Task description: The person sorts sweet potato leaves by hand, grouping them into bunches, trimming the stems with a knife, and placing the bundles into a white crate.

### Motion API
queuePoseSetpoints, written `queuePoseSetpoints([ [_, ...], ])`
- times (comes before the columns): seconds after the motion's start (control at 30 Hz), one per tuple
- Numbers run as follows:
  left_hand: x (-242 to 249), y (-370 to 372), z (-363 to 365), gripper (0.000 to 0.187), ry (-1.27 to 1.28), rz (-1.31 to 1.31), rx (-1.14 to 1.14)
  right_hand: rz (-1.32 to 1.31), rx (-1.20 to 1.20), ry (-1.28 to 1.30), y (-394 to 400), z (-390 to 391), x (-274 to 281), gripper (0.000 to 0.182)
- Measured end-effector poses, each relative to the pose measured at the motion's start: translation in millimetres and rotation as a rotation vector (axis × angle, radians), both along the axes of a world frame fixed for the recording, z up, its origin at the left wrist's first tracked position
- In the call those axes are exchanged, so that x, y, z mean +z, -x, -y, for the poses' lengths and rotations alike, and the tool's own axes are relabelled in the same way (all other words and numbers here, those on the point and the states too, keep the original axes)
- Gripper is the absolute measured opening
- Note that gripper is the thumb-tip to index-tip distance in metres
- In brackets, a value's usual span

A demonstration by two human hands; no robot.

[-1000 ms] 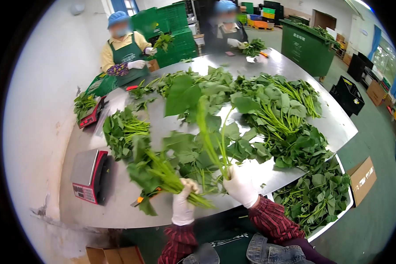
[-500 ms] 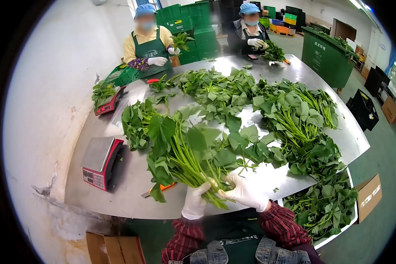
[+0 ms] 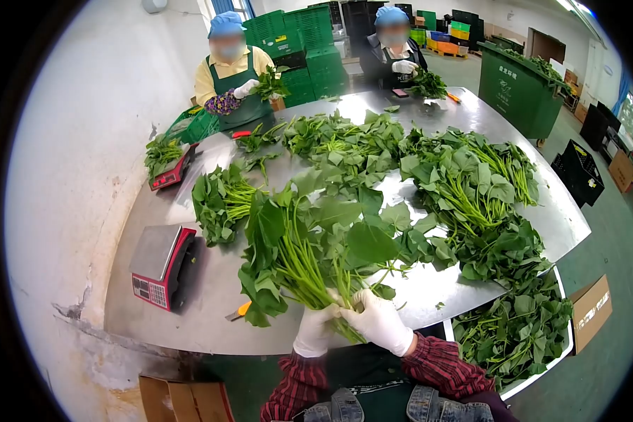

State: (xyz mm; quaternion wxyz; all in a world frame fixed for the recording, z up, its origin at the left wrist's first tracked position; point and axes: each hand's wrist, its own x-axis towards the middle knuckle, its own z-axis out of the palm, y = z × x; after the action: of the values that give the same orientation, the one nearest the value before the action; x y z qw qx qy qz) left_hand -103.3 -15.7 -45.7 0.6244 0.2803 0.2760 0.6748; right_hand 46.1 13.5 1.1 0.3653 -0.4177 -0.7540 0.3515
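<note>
Both of my hands wear white gloves and close around the stems of one bunch of leafy greens (image 3: 302,246) at the near edge of the steel table (image 3: 190,316). My left hand (image 3: 315,329) grips the stems from the left. My right hand (image 3: 378,321) wraps them from the right, touching the left hand. The leaves fan up and away from me over the table. An orange-handled knife (image 3: 238,311) lies on the table just left of the bunch, partly hidden by leaves.
A red-sided scale (image 3: 160,266) sits at the left, a second scale (image 3: 170,171) with greens farther back. Piles of greens (image 3: 471,190) cover the table; a white tray (image 3: 534,376) of greens stands at my right. Two co-workers (image 3: 228,67) handle greens at the far end.
My right hand brought loose stems over to the bunch in my left hand; both hands now clasp one bunch, held more upright. The view shifted slightly.
</note>
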Motion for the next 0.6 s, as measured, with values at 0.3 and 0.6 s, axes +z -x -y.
queuePoseSetpoints([
  [0.3,9,-10,3,0.026,-0.043,0.164,0.024,-0.130,-0.017,-0.150,-3,8,-7,0.023],
  [0.6,32,7,-2,0.020,-0.166,0.539,-0.092,-0.733,-0.128,0.233,-16,32,17,0.007],
])
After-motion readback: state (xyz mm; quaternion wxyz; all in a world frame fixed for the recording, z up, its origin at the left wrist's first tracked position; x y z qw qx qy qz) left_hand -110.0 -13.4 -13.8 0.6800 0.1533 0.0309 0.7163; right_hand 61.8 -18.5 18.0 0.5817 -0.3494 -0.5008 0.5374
